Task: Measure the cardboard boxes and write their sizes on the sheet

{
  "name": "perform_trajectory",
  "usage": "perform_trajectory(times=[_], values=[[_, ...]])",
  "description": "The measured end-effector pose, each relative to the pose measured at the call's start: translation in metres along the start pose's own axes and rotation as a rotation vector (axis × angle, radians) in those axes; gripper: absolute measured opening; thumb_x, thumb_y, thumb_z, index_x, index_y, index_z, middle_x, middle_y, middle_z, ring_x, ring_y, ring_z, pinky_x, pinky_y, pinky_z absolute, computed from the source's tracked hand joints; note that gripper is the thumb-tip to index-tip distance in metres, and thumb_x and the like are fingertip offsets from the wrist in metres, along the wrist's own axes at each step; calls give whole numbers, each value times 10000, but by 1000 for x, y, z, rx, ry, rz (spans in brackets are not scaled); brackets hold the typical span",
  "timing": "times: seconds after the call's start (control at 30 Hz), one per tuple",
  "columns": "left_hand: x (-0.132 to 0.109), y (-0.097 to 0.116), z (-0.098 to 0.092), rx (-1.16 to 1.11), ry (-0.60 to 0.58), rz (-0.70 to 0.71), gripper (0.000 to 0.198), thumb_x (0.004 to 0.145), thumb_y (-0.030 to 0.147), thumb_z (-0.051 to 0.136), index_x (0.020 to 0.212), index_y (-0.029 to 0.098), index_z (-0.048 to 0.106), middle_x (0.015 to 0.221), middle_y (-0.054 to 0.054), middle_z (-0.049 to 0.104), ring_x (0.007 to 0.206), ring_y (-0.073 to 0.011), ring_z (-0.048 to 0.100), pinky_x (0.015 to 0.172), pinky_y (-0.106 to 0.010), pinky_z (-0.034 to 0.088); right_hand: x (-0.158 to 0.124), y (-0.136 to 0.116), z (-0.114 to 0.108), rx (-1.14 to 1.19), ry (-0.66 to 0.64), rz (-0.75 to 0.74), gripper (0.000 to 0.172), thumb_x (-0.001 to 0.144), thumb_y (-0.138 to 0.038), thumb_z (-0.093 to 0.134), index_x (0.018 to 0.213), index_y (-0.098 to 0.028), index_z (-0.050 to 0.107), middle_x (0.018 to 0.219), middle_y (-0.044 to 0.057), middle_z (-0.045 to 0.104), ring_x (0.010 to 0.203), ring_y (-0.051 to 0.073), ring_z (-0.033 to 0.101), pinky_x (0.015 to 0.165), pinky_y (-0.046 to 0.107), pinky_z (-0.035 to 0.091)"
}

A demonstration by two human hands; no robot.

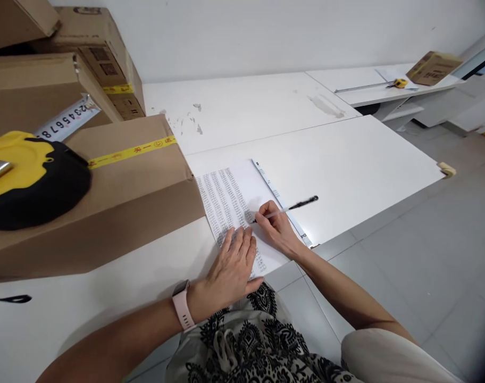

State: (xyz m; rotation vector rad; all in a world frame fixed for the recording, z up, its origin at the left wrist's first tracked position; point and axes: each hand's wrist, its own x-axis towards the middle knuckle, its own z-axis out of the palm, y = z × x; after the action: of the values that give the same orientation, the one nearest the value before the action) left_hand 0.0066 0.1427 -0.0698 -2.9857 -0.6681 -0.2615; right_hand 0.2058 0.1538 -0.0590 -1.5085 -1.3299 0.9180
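A sheet of paper (242, 175) with columns of small dark characters lies on the white table, near its front edge. My left hand (234, 263) rests flat on its lower part, fingers stretched out. In my right hand (277, 226) a pen (302, 202) with a clear barrel and black end is pinched, its tip at the sheet beside the rightmost column. Under the sheet's right side, a pale blue printed edge (280, 198) sticks out; what it belongs to is mostly hidden.
A taped cardboard box (147, 186) stands left of the paper, bearing a yellow and black tape measure (39, 175). More boxes (102, 58) are stacked behind. Far right on the table are another tape measure (399, 83) and a small box (434, 68). A corner guard (446, 169) caps the table's corner.
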Motion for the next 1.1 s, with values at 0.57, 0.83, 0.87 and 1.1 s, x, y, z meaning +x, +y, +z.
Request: perform_trajectory(times=[0.57, 0.83, 0.87, 1.1], values=[[1, 1, -1, 6, 25, 3, 822, 949, 629, 484, 1400, -58, 516, 1459, -327, 544, 1392, -419, 476, 1267, -577, 120, -1, 6, 1, -130, 0, -64, 223, 932, -340, 564, 776, -251, 434, 615, -59, 412, 529, 125, 354, 519, 293, 283], [1, 2, -2, 10, 15, -18, 804, 955, 632, 462, 1404, -32, 520, 1477, -296, 547, 1395, -404, 482, 1277, -560, 98, -1, 11, 3, -152, -27, -88, 214, 934, -339, 551, 783, -257, 423, 593, -65, 384, 525, 128, 337, 521, 292, 276], [1, 2, -1, 12, 18, -20, 804, 953, 634, 460, 1400, -31, 523, 1474, -294, 551, 1394, -403, 483, 1278, -557, 94, -1, 11, 3, -151, -29, -86, 211, 932, -340, 553, 784, -256, 428, 591, -65, 382, 526, 129, 336, 521, 291, 277], [1, 2, 0, 19, 16, -10, 804, 965, 628, 426, 1409, -38, 509, 1470, -296, 551, 1393, -403, 483, 1273, -564, 103, -1, 10, 5, -160, -31, -82, 210, 922, -321, 554, 774, -256, 419, 589, -61, 387, 523, 127, 334, 516, 292, 276]])
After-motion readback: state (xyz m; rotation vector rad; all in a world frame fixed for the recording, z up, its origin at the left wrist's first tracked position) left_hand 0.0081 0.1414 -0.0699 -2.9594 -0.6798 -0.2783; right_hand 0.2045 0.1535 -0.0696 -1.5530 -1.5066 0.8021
